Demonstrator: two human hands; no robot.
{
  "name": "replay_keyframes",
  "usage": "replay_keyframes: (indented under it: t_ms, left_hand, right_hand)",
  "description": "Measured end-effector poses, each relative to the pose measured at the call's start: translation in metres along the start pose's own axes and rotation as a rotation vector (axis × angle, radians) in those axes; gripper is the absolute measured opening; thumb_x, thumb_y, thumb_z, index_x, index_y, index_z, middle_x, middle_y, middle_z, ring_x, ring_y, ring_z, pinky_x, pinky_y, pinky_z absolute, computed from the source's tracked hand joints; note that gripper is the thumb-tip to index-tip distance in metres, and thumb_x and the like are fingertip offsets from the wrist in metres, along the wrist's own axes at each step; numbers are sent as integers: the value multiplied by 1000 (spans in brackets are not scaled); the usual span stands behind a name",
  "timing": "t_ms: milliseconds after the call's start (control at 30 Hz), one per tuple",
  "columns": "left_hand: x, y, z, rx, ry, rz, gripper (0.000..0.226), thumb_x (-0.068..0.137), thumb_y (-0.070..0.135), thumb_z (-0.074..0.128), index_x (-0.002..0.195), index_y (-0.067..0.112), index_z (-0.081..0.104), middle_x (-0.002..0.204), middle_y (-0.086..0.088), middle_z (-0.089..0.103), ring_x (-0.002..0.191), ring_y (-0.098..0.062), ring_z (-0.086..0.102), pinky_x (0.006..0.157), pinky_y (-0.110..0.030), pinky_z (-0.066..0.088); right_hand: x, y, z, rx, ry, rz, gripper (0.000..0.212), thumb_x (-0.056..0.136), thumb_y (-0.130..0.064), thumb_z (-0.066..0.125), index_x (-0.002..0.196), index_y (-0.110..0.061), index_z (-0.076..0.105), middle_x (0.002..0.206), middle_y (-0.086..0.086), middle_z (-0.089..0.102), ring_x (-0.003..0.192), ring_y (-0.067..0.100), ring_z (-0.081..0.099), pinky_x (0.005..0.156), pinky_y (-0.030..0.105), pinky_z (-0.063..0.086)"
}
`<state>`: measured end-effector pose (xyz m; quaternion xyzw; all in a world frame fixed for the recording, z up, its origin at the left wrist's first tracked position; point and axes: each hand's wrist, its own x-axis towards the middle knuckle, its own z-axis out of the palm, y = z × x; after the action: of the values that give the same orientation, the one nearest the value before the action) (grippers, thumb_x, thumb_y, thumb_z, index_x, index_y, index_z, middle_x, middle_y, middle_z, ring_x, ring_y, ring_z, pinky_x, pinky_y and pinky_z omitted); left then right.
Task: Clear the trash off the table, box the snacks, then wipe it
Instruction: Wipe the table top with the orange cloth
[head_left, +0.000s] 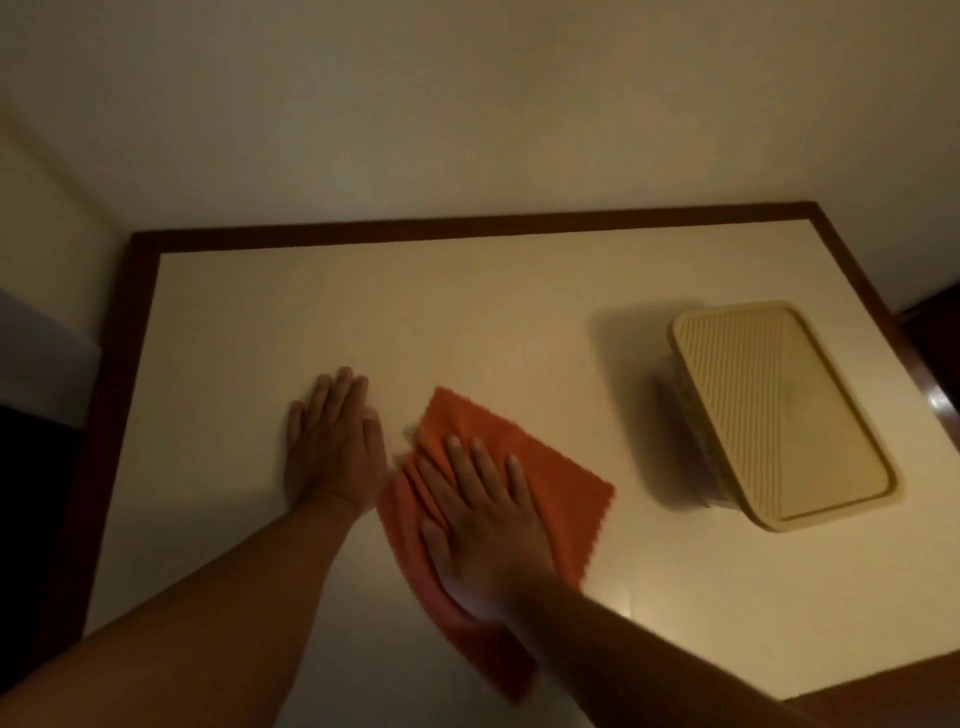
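Observation:
An orange cloth (558, 486) lies flat on the white table top (363, 312), near the middle. My right hand (483, 519) presses flat on the cloth, fingers spread and pointing away from me. My left hand (332, 447) rests flat on the bare table just left of the cloth, fingers together, holding nothing. A beige plastic box (779, 410) with a ribbed lid stands shut at the right side of the table, apart from both hands.
The table has a dark brown wooden rim (467, 221) along the far, left and right edges. Pale walls rise behind the table. A grey surface (41, 358) shows beyond the left edge.

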<state>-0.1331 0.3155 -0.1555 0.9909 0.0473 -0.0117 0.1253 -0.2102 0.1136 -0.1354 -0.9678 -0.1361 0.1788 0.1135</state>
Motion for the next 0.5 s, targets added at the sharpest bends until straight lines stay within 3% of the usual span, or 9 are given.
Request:
replay_keyframes:
  t_ms: [33,133,233,300,400,500]
  left_hand:
    - [0,0,1,-11,17,10,66,84,26,53,147,9,49,159,-9,40,151,-28,29,121,-55,22]
    - [0,7,1,-40,70,-40,56,95,32,35,146,16,52,159,-4,42,150,-25,31,122,-51,21]
    - [4,7,3,-61,91,-31,56,98,33,30,147,18,50,160,-2,40,150,-24,30,121,-51,21]
    - [5,4,7,-62,107,-29,56,97,34,30,146,17,51,159,-4,41,150,-25,32,121,-51,22]
    - [9,1,10,-58,117,-46,59,96,35,28,148,15,49,159,-7,40,149,-24,32,120,-50,22]
    - [9,-2,12,-69,129,-52,63,91,31,30,147,7,49,157,-13,42,148,-28,36,120,-51,24]
  right_hand:
    - [-24,13,-6,4,60,-71,59,106,-57,18,163,-40,18,171,-1,20,158,29,14,127,52,2]
    - [-31,75,-27,-24,118,37,61,107,-51,19,164,-40,1,174,-4,2,160,22,-2,127,55,7]
    - [67,106,-58,-45,225,285,64,103,-54,13,164,-39,1,174,-3,1,160,23,1,125,60,11]
    - [143,110,-85,-8,231,327,66,102,-58,8,164,-38,-3,174,0,-1,160,26,0,125,60,8]
    - [227,76,-99,-19,218,232,68,100,-61,6,164,-37,-3,174,3,-2,160,30,-2,126,59,3]
    - [230,8,-75,-42,180,45,64,104,-57,11,164,-36,4,174,4,2,160,30,-2,125,59,4]
